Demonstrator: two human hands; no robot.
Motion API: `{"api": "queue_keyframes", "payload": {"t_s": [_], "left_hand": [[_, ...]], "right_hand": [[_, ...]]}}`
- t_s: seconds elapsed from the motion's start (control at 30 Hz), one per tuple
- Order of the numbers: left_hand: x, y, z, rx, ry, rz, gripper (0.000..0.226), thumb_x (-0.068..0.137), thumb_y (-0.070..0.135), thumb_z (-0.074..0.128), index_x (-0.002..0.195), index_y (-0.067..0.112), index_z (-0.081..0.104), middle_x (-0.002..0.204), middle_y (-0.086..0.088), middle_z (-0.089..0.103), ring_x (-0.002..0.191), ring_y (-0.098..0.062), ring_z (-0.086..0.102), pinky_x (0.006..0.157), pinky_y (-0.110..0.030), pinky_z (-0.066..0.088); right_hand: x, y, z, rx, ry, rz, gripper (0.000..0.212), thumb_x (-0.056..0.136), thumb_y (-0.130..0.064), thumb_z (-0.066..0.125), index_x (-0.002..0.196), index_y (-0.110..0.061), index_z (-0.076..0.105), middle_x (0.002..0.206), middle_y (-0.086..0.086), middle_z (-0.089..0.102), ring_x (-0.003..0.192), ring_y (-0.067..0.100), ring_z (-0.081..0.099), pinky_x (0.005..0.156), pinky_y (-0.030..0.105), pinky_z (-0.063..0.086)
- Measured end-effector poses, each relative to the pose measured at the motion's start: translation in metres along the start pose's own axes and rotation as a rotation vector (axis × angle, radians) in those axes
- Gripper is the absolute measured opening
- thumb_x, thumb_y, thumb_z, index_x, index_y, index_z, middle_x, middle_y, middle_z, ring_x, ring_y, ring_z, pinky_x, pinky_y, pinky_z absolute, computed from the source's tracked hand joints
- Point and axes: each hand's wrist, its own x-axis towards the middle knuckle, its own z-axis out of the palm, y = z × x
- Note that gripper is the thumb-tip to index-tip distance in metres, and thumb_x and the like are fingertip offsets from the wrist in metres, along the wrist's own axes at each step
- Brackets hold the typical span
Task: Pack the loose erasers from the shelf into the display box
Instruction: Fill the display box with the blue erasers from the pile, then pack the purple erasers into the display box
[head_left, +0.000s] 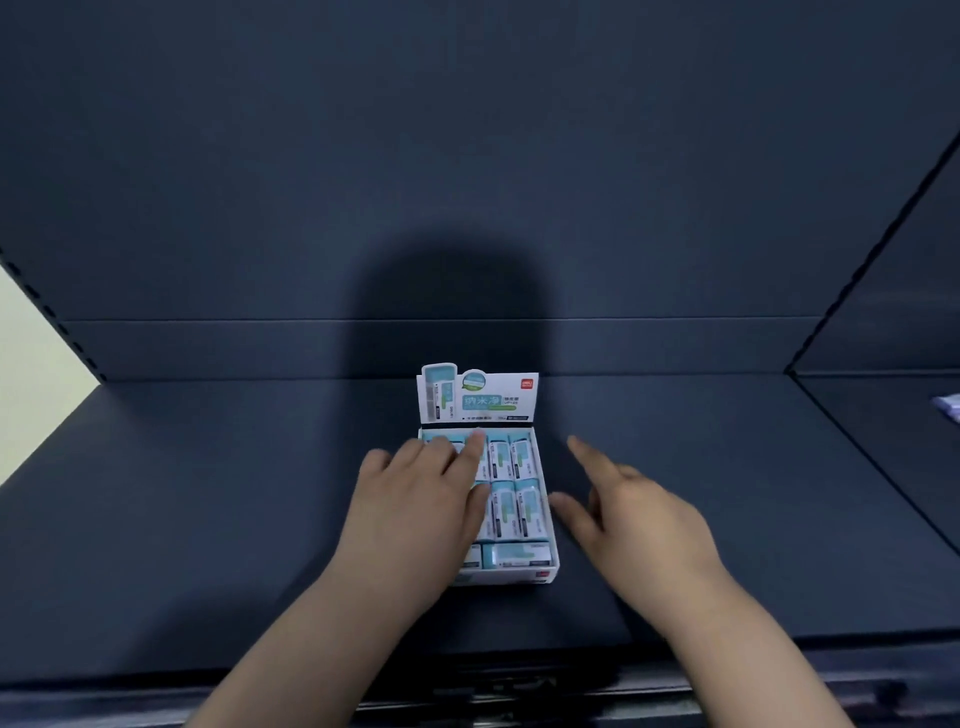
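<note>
Pressing flat on erasers (511, 483), left hand (415, 499) half-covers the box (519, 576) near the front edge of the shelf (208, 519); right hand (644, 519) hovers beside it, fingers spread.

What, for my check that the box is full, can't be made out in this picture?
- Head view: the left hand covers the left side of the box, so the erasers there can't be counted.
- Print on the erasers and the back card: too small and blurred.
- Pale thing at the right: cut off by the picture's edge.
- Whether the right hand touches the box: too blurred to tell.
</note>
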Motion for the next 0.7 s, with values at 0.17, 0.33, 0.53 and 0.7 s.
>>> {"api": "queue_keyframes", "payload": {"t_s": [0.17, 0.33, 0.53, 0.7], "left_hand": [[0.019, 0.038, -0.002, 0.018, -0.025, 0.069, 0.047, 0.086, 0.037, 0.032, 0.102, 0.017, 0.071, 0.075, 0.002, 0.061, 0.067, -0.021, 0.059, 0.061, -0.034, 0.042], [0.035, 0.093, 0.004, -0.027, -0.051, 0.048, 0.049, 0.086, 0.039, 0.033, 0.112, 0.016, 0.067, 0.077, 0.001, 0.061, 0.069, -0.022, 0.059, 0.061, -0.035, 0.044], [0.061, 0.184, 0.021, -0.01, -0.104, 0.02, 0.045, 0.086, 0.037, 0.034, 0.108, 0.018, 0.069, 0.078, 0.001, 0.063, 0.071, -0.022, 0.059, 0.062, -0.035, 0.042], [0.075, 0.257, 0.029, 0.021, -0.15, -0.049, 0.049, 0.086, 0.04, 0.034, 0.116, 0.019, 0.066, 0.079, 0.001, 0.063, 0.068, -0.022, 0.059, 0.059, -0.035, 0.042]], "right_hand": [[-0.001, 0.028, -0.009, -0.012, 0.026, -0.025, 0.062, 0.091, -0.059, 0.033, 0.146, -0.037, 0.014, 0.118, -0.01, 0.054, 0.106, 0.011, 0.054, 0.078, 0.027, 0.046], [0.003, 0.075, -0.024, -0.046, 0.008, -0.05, 0.06, 0.092, -0.06, 0.026, 0.146, -0.037, 0.015, 0.124, -0.013, 0.051, 0.112, 0.008, 0.051, 0.082, 0.025, 0.045], [-0.001, 0.165, -0.057, -0.082, -0.058, -0.106, 0.062, 0.091, -0.061, 0.021, 0.147, -0.035, 0.01, 0.126, -0.011, 0.049, 0.109, 0.009, 0.051, 0.079, 0.025, 0.045], [-0.014, 0.238, -0.083, -0.131, -0.053, -0.178, 0.062, 0.092, -0.06, 0.022, 0.147, -0.035, 0.01, 0.121, -0.012, 0.05, 0.105, 0.007, 0.053, 0.075, 0.022, 0.044]]}}
